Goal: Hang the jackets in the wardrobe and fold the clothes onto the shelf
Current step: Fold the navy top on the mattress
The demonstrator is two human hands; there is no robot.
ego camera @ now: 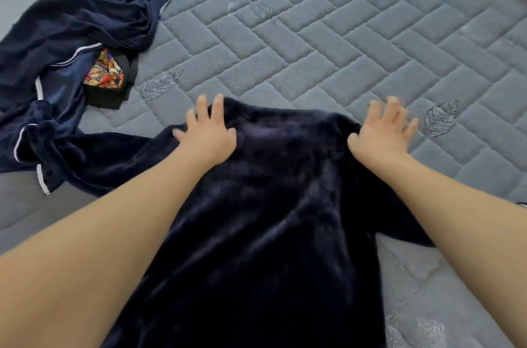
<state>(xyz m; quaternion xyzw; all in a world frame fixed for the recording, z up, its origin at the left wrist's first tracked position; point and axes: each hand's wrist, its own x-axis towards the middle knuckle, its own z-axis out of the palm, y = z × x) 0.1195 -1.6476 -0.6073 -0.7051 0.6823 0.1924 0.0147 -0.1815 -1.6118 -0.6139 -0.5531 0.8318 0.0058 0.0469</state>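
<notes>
Dark navy velvet garment lies spread on the grey quilted mattress, running from the bottom edge of the view up to about mid-frame. Its far edge sits right under both hands.

Left hand: palm down on the garment's far-left corner, fingers straight and spread, tips reaching just past the fabric edge toward the mattress. Thumb lies flat on the cloth. Pressing, not gripping.

Right hand: palm down at the far-right corner, fingers splayed wide, flat. Heel of the hand and thumb touch the fabric; the fingertips lie over bare mattress beyond the edge. Nothing pinched or curled round.

Both forearms run over the garment from the near corners of the view.

Pile of other clothes at the left of the mattress: navy pieces with white piping, tangled, plus a black item with a multicoloured print patch. One dark sleeve-like stretch of fabric runs from the spread garment toward the pile; cannot tell whether it belongs to the garment or to the pile.

Hard to make out: both hands are motion-blurred, the right fingertips most. The garment's near end is cut off by the bottom of the frame, so its type and full shape are unclear. Pile is cut off at the left edge.
</notes>
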